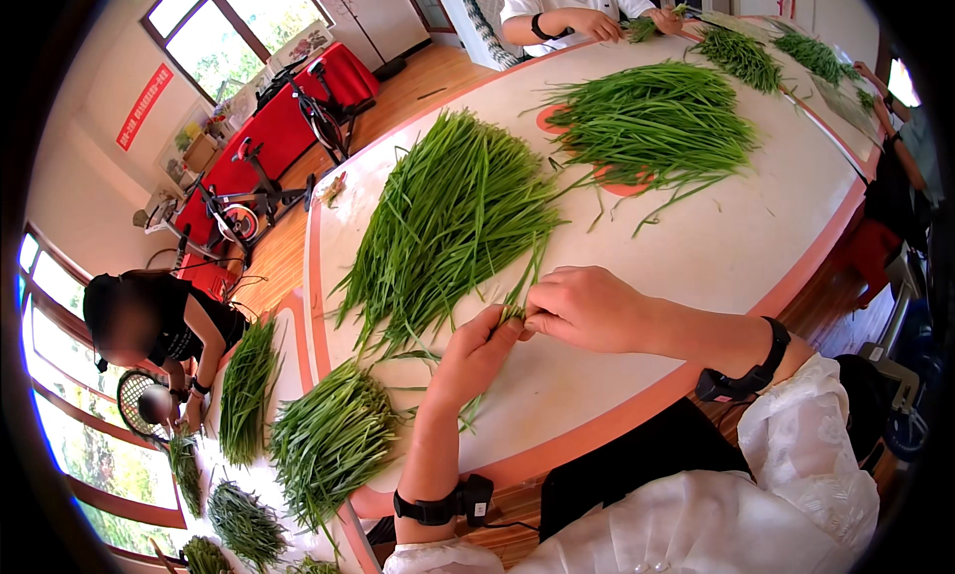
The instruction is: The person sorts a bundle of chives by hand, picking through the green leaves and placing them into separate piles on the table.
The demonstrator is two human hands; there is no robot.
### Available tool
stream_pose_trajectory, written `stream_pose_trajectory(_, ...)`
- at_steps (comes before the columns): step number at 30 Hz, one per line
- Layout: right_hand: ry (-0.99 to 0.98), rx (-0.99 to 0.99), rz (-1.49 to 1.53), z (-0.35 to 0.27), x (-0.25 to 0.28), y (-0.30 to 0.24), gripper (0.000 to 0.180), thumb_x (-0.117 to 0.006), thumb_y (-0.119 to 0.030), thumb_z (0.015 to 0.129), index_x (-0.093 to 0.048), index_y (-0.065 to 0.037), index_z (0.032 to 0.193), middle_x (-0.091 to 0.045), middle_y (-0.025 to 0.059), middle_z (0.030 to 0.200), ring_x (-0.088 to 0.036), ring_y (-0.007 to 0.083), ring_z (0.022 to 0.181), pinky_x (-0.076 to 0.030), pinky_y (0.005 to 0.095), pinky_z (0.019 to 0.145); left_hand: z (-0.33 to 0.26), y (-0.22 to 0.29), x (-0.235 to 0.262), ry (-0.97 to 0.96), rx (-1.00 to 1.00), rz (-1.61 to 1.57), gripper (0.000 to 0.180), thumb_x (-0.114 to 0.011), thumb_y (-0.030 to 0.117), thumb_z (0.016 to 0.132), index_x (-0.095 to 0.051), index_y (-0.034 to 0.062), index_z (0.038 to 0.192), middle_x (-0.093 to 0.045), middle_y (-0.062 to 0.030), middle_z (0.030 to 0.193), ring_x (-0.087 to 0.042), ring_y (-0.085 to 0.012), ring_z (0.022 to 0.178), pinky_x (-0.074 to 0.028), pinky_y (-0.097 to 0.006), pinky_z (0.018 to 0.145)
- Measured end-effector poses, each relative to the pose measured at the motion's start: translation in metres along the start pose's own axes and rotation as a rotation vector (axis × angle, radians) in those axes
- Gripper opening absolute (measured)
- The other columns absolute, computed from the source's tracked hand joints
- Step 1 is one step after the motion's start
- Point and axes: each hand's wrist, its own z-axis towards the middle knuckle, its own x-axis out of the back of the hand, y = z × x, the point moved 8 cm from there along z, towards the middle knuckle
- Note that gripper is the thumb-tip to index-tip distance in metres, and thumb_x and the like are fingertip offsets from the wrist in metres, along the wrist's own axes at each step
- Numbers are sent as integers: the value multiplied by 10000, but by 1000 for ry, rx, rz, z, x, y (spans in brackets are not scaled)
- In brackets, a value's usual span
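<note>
Near the table's front edge, my left hand (pixel 470 357) is closed around a few garlic chives (pixel 513 313), their ends showing between its thumb and fingers. My right hand (pixel 589 307) meets it, its thumb and fingers pinched on the same chives. Some blades hang below my left hand. Just beyond my hands lies a large loose heap of long green chives (pixel 453 221). A bundle with its cut ends lined up (pixel 333 435) rests to the left of my left forearm. Farther off to the right spreads another heap of chives (pixel 657 121).
The white table (pixel 716 246) has an orange border. Across it, a person in a white top (pixel 572 12) handles greens; at left, a person in black (pixel 189 325) bends by more bundles (pixel 247 390). Someone sits at the far right. Exercise bikes (pixel 249 201) stand by a red-covered table (pixel 343 72).
</note>
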Motion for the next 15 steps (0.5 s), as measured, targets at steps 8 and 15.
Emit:
stream_pose_trajectory(8, -31, -228, 219, 21, 1, 46, 161, -606, -176, 797, -606, -51, 898, -588, 95, 738, -572, 259, 743, -450, 355, 674, -5, 1, 2, -7, 104, -34, 244, -456, 161, 923, -558, -29, 1036, -506, -5, 669, -489, -85, 592, -427, -222, 572)
stream_pose_trajectory(15, 29, -143, -315, 35, -6, 100, 180, -566, -75, 758, -618, -118, 925, -551, 79, 887, -504, 280, 949, -469, 377, 737, -5, 10, 8, 98, 88, -44, 294, -462, 175, 918, -545, -31, 1111, -485, 14, 603, -457, -64, 546, -393, -207, 538)
